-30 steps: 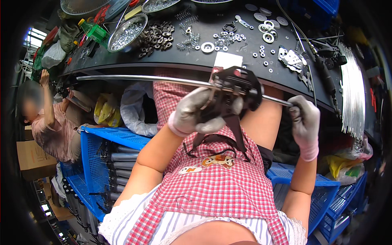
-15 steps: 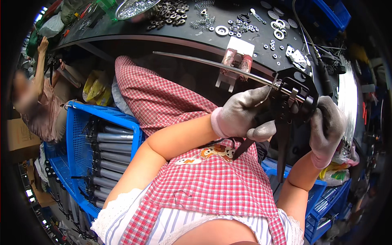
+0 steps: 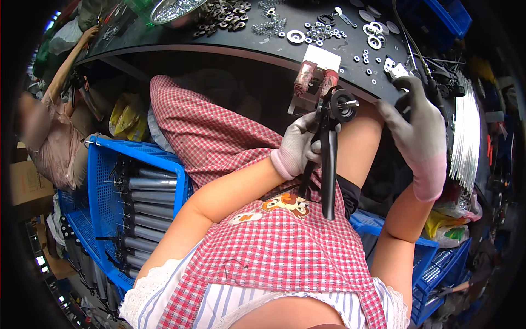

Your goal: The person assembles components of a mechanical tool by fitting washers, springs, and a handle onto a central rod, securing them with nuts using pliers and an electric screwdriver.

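Gripping a black metal tool [image 3: 329,159] with the left hand [image 3: 298,148], gloved fingers [image 3: 313,156] curling tight around its upper handle, just below the round hub at its top. Hanging down from that grip, the long black handle, over the lap and the red checked apron [image 3: 274,241], a thin strap dangling beside it. Reaching up to the black workbench [image 3: 230,46] edge with the right hand [image 3: 419,123], grey-gloved fingers [image 3: 408,90] bending over small dark parts there; impossible telling whether pinching anything. Rising steeply from the lower edge, the right forearm; coming in from the lower left, the left forearm, bent at the wrist. Lying scattered on the bench, washers [image 3: 329,30] and nuts. Standing at the left, a blue crate [image 3: 109,175] of grey tubes.
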### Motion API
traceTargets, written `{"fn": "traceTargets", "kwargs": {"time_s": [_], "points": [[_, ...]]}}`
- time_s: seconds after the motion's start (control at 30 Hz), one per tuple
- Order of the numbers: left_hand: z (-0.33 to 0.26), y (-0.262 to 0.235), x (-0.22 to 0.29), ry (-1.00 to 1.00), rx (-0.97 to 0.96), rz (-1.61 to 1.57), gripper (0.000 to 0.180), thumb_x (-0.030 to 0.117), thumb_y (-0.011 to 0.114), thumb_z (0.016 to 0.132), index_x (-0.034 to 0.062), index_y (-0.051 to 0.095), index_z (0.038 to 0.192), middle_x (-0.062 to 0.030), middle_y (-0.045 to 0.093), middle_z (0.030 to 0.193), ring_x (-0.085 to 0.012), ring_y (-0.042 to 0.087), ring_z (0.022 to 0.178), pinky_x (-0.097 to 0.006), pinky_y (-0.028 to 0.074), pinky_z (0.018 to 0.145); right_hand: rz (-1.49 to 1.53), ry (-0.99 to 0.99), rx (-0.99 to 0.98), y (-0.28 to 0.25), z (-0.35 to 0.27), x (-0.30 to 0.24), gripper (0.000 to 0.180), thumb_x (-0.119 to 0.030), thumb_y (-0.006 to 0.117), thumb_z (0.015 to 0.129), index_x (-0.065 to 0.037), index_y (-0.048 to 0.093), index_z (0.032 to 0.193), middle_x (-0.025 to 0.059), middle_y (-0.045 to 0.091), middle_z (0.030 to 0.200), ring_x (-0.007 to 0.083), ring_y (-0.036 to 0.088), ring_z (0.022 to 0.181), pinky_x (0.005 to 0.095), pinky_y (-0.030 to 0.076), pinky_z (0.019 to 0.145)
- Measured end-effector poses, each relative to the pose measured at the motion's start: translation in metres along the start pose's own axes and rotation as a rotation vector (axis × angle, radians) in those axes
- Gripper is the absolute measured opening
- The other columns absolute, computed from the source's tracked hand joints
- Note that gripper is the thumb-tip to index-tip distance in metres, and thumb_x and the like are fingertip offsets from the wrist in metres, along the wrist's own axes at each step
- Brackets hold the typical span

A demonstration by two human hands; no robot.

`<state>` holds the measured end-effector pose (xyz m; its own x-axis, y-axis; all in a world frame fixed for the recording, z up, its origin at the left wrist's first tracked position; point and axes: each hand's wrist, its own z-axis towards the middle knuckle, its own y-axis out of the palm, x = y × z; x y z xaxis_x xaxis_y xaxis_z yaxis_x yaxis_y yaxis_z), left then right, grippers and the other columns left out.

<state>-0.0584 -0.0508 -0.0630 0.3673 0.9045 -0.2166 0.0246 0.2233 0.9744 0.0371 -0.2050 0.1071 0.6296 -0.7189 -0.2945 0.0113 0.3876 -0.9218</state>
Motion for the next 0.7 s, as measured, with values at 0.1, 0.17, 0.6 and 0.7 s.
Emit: {"fn": "traceTargets", "kwargs": {"time_s": [0.1,0.17,0.6,0.7], "points": [[-0.012,0.006,0.012,0.081,0.090,-0.013,0.041,0.034,0.040,0.098,-0.0017,0.059,0.108,-0.0050,0.052,0.071,-0.0064,0.032,0.038,-0.019,0.024,0.030,0.305,0.105,-0.347,0.011,-0.015,0.055,0.026,-0.026,0.063,0.085,0.000,0.059,0.090,0.0167,0.064,0.072,0.0325,0.064,0.062,0.0383,0.048,0.058],[-0.013,0.013,0.020,0.070,0.035,-0.075,0.041,0.033,0.039,0.099,-0.0015,0.056,0.112,-0.0059,0.050,0.081,-0.0068,0.032,0.037,-0.020,0.024,0.029,0.250,0.393,-0.625,0.046,-0.033,0.106,0.024,-0.023,0.057,0.087,0.001,0.061,0.088,0.0199,0.063,0.075,0.0300,0.067,0.070,0.0393,0.049,0.063],[-0.039,-0.007,0.048,0.163,0.748,0.339,0.042,0.029,0.046,0.096,0.0033,0.048,0.129,-0.0184,0.060,0.114,-0.0307,0.065,0.083,-0.038,0.057,0.072,0.007,-0.072,-0.750,0.414,-0.123,0.371,0.038,-0.030,0.055,0.087,-0.002,0.064,0.112,0.0196,0.066,0.109,0.0343,0.063,0.104,0.0424,0.050,0.091],[-0.043,0.016,0.046,0.415,1.000,0.772,0.050,0.029,0.048,0.095,0.0035,0.042,0.136,-0.0142,0.056,0.126,-0.0275,0.057,0.113,-0.040,0.053,0.089,0.029,-0.083,-0.778,0.458,-0.131,0.362,0.039,-0.030,0.055,0.087,-0.003,0.064,0.113,0.0193,0.065,0.111,0.0346,0.062,0.105,0.0422,0.050,0.091]]}}
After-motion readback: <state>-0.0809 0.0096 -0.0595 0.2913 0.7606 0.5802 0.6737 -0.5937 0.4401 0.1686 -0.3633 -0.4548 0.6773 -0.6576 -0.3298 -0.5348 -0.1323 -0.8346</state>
